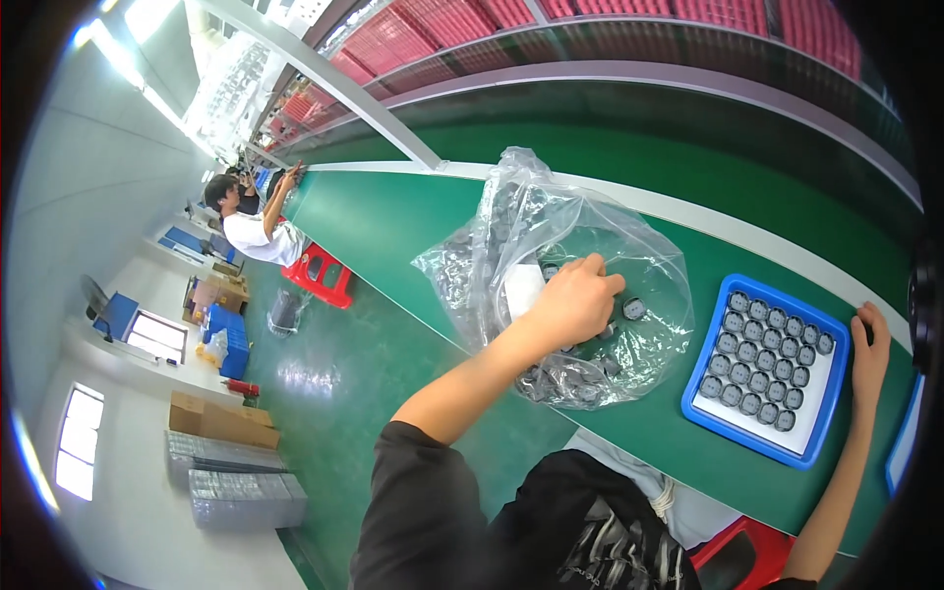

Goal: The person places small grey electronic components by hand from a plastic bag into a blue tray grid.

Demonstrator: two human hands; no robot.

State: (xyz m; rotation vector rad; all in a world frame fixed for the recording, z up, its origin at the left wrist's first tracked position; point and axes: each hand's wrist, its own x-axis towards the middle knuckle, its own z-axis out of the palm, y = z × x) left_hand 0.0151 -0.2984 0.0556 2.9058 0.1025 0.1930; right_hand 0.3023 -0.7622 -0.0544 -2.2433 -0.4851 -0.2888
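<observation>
My left hand (578, 297) reaches into the mouth of a clear plastic bag (649, 256). Its fingers are curled together, and whatever they hold is hidden. Inside the bag lie loose dark round parts, one grey round part (633, 309) showing just right of the hand, and a white piece (524, 289) near the wrist. To the right sits a blue tray (696, 366) lined with white, holding rows of grey round parts (767, 359). My right hand (869, 359) is beside the tray's right edge, fingers bent around a small dark thing I cannot make out.
The green bench (374, 216) runs to the far left, where a person in a white shirt (258, 234) works by a red stool (320, 275). A pale rail (747, 232) edges the bench's far side. Part of another blue tray (905, 438) shows at the right rim.
</observation>
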